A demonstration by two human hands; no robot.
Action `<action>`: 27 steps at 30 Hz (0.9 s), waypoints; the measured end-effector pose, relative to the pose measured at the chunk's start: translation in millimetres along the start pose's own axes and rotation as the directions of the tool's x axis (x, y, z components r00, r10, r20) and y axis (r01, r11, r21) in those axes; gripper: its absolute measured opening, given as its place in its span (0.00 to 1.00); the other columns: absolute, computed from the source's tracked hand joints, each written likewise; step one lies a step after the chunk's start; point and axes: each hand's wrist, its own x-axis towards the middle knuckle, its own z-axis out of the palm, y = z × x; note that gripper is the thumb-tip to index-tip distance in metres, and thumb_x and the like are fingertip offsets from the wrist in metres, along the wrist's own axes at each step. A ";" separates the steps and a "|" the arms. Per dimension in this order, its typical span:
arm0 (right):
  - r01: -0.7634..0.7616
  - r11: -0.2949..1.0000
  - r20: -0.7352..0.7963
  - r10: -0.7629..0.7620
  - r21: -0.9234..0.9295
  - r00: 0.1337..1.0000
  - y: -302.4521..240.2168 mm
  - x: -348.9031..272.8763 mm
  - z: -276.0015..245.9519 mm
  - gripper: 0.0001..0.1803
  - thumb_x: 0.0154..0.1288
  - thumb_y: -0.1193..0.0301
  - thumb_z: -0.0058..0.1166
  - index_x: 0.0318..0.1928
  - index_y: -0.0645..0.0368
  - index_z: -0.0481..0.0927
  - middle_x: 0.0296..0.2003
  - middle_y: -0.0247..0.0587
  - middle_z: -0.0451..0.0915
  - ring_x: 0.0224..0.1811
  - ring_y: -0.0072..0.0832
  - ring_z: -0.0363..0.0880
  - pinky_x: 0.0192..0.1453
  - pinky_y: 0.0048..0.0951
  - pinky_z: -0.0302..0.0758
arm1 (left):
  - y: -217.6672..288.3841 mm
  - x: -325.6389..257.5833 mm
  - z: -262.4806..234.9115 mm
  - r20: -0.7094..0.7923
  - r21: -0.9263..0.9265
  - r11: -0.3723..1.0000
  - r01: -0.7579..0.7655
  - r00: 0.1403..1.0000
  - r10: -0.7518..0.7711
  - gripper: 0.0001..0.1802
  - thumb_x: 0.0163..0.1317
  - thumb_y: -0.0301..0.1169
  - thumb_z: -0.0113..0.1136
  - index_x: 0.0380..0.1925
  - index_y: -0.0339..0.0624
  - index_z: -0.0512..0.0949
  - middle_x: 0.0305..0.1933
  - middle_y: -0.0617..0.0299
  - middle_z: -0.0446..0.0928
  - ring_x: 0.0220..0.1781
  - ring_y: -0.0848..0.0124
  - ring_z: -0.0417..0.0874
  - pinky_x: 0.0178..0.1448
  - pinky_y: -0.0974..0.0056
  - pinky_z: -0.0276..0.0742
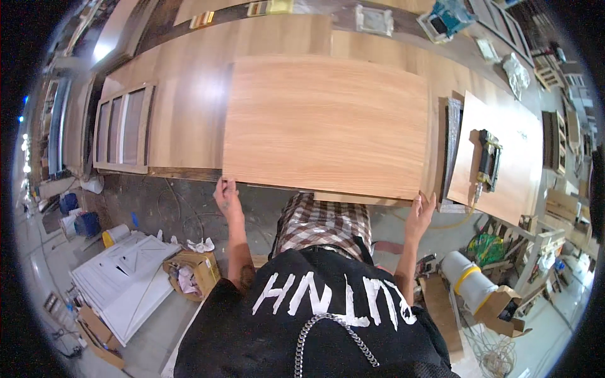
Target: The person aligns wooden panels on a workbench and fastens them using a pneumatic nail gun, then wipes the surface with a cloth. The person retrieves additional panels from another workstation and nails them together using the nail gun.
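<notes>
One long desk (183,120), faced in smooth wood-grain boards, carries a flat rectangular panel (324,126) with fine lengthwise grain, set along the middle of its near edge. Toward the right end lies a pale, thin sheet (509,167), askew; at the near left corner, a wooden frame (145,131) with upright bars. A dark, long-bodied air tool (488,157) rests on the sheet. The left hand's (227,194) grip pinches the panel's near left corner; the right hand (421,215) touches its near right corner, though whether that grip is closed I cannot tell.

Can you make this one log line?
left hand: wooden panel, near-left corner | right hand: near-right corner | black tool: on pale board
</notes>
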 end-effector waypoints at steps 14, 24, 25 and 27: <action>-0.308 0.828 -0.017 0.357 0.468 0.934 -42.9 -10.4 -34.0 0.46 0.56 0.73 0.62 0.68 0.57 0.45 0.45 0.51 0.71 0.46 0.36 0.72 0.48 0.40 0.73 | 43.9 9.6 -57.1 0.190 -0.444 0.856 0.265 0.961 -0.199 0.26 0.66 0.55 0.45 0.45 0.41 0.68 0.38 0.56 0.76 0.40 0.67 0.77 0.52 0.61 0.70; -0.463 0.842 0.214 0.416 0.278 0.884 -152.1 -0.1 -73.3 0.44 0.55 0.81 0.52 0.69 0.54 0.47 0.37 0.46 0.77 0.27 0.29 0.79 0.25 0.28 0.77 | 56.4 110.1 53.1 0.009 -0.249 0.737 -0.628 0.759 0.650 0.33 0.69 0.52 0.34 0.65 0.39 0.57 0.58 0.49 0.70 0.60 0.63 0.69 0.68 0.51 0.55; -0.482 0.833 0.210 0.438 0.271 0.874 -148.0 2.2 -75.0 0.43 0.55 0.81 0.51 0.70 0.54 0.46 0.37 0.46 0.77 0.29 0.30 0.80 0.27 0.29 0.79 | 82.5 107.9 62.2 0.062 -0.375 0.678 -0.632 0.712 0.699 0.35 0.69 0.53 0.34 0.64 0.37 0.57 0.57 0.49 0.72 0.59 0.62 0.70 0.69 0.51 0.54; -0.461 0.845 0.203 0.418 0.269 0.885 -133.4 2.5 -79.2 0.45 0.55 0.81 0.52 0.70 0.53 0.44 0.39 0.48 0.77 0.33 0.31 0.79 0.30 0.32 0.79 | 86.8 119.8 72.8 0.139 -0.794 0.571 -0.210 0.852 0.505 0.37 0.68 0.55 0.32 0.64 0.35 0.56 0.51 0.51 0.75 0.57 0.60 0.71 0.69 0.50 0.54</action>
